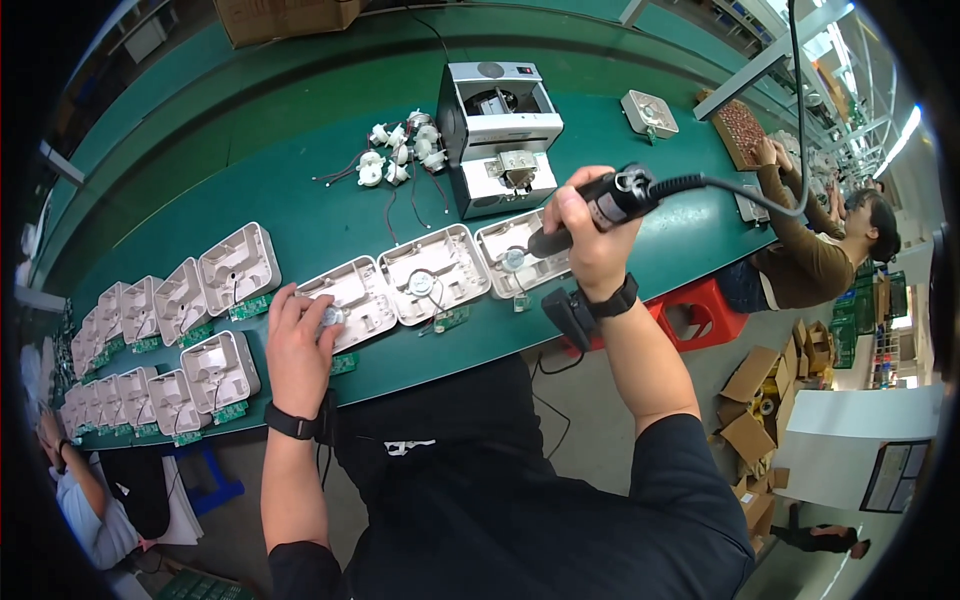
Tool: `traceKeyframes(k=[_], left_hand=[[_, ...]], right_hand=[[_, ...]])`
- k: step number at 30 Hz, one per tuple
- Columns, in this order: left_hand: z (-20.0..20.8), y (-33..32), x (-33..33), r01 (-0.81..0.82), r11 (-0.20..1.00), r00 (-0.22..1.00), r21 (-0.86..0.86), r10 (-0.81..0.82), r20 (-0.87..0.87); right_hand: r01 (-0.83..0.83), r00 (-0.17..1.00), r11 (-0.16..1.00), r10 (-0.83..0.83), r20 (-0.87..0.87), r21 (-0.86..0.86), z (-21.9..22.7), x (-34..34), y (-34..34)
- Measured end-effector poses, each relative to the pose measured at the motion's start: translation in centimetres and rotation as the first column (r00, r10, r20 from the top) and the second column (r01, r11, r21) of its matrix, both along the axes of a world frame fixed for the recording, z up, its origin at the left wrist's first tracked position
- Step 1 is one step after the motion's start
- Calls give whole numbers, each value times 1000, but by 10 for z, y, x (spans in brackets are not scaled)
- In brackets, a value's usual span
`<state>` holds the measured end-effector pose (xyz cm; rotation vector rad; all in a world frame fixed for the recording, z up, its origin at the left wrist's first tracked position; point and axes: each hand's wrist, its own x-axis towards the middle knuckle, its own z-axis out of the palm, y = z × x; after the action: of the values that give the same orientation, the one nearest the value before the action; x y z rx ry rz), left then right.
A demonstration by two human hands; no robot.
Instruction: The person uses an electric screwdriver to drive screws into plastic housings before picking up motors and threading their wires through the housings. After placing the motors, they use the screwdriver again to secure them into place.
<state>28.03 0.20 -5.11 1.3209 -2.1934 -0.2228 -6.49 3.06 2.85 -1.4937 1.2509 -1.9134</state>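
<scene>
The right hand point(598, 245) is clamped around a black corded driver point(608, 208) angled over the right-end housing point(497, 238), one of three probably set close for easy reach, while the left hand point(293, 350), its pinch indeterminable, meets a round part point(331, 316) in the left-end housing point(372, 300).

the left hand point(297, 345) covers part of a white housing point(364, 292); the right hand point(598, 245) hides part of a black driver point(613, 204); the top edge crops a cardboard box point(285, 20).
</scene>
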Motion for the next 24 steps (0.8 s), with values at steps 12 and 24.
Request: traceKeyframes(k=[12,24], left_hand=[[-2,-4,2,33,999,999,-16,-32,21],[-1,-5,3,34,999,999,9,-34,20]], right_hand=[[-1,999,976,11,45,-219,60,5,-49],[-109,990,993,111,88,-34,33,25,0]])
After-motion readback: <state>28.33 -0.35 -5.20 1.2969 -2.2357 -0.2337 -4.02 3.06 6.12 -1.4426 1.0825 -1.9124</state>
